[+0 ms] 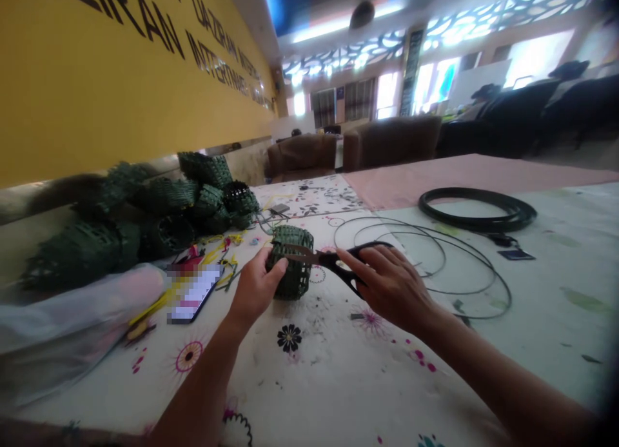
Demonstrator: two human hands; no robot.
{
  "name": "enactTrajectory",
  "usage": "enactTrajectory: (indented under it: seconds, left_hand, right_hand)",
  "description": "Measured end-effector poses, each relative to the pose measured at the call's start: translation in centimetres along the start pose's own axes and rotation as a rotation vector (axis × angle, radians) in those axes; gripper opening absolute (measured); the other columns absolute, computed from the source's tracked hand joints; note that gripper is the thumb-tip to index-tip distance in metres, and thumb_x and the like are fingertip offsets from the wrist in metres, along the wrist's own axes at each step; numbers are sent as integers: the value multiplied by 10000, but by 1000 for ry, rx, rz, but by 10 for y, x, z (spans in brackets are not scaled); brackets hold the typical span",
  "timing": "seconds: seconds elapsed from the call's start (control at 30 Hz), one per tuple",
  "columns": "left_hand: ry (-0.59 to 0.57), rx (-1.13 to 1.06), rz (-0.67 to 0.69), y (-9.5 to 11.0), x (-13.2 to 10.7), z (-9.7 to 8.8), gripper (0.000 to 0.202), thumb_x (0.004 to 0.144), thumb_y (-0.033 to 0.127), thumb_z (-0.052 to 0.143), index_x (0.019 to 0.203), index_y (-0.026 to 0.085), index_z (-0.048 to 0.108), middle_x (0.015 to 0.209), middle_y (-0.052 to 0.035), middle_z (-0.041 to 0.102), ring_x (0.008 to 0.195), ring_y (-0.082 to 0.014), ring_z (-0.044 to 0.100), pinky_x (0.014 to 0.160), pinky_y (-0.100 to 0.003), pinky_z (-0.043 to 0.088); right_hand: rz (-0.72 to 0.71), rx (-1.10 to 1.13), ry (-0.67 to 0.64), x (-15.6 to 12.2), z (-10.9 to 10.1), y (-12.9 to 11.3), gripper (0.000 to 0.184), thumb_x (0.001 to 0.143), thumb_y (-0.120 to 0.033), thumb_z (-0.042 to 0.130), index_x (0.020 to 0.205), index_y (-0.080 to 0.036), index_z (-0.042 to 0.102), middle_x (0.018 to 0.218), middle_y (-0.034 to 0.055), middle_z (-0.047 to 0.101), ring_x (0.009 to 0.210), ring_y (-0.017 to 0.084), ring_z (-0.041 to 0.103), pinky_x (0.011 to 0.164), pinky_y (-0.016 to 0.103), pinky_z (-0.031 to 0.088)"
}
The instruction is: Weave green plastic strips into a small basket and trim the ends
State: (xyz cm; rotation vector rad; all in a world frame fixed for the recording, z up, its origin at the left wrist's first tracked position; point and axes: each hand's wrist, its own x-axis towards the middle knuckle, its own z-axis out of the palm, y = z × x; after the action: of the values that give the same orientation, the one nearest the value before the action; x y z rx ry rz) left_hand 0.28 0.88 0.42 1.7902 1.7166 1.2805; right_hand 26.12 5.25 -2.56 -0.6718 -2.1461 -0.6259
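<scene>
My left hand (258,282) grips a small dark green woven basket (293,276) by its left side, thumb across the front. The basket rests on or just over the flowered tablecloth (314,382); which of the two I cannot tell. In my right hand (391,282) are black-handled scissors (333,260), fingers through the handle loops. Their blades point left and lie against the basket's upper front, near my left thumb. Whether the tips touch a strip of the weave is too small to make out.
A pile of green woven baskets (164,202) lies at the left by the yellow wall. Nearer are a phone (198,295), yellow strips and a whitish plastic bag (72,324). On the right sit a black coil (476,208) and loose loops of thin strand (505,292).
</scene>
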Motion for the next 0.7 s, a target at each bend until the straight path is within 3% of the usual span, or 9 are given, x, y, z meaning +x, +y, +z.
enactTrajectory:
  seconds: [0.17, 0.33, 0.5, 0.7]
  left_hand:
    - [97, 231, 59, -2, 3, -6, 359, 899, 446, 476, 1058, 152, 607, 819, -33, 626, 755, -190, 572, 726, -295, 423]
    - [204, 465, 144, -17, 12, -13, 380, 901, 442, 429, 1060, 139, 594, 844, -84, 635, 802, -239, 604, 746, -329, 434]
    - [122, 600, 269, -26, 16, -6, 339, 916, 401, 415, 1029, 137, 595, 880, -117, 659, 842, -257, 637, 763, -343, 472]
    - [-49, 502, 416, -32, 14, 10, 365, 937, 350, 470, 1200, 120, 575, 1164, -149, 672, 1070, -257, 638, 927, -362, 483]
  right_hand:
    - [15, 9, -16, 1, -2, 7, 503, 855, -29, 550, 1343, -149, 530, 924, 87, 634, 844, 233, 573, 745, 357, 457]
    - [179, 50, -49, -5, 7, 23, 500, 841, -83, 569, 1337, -145, 544, 981, 108, 648, 884, 254, 595, 780, 376, 466]
    - [459, 22, -281, -15, 22, 37, 518, 807, -137, 583, 1325, -134, 579, 1003, 124, 660, 942, 299, 608, 812, 403, 460]
    - [736, 3, -648, -27, 39, 56, 502, 848, -210, 557, 1346, -149, 579, 1148, 160, 660, 1067, 306, 614, 867, 363, 437]
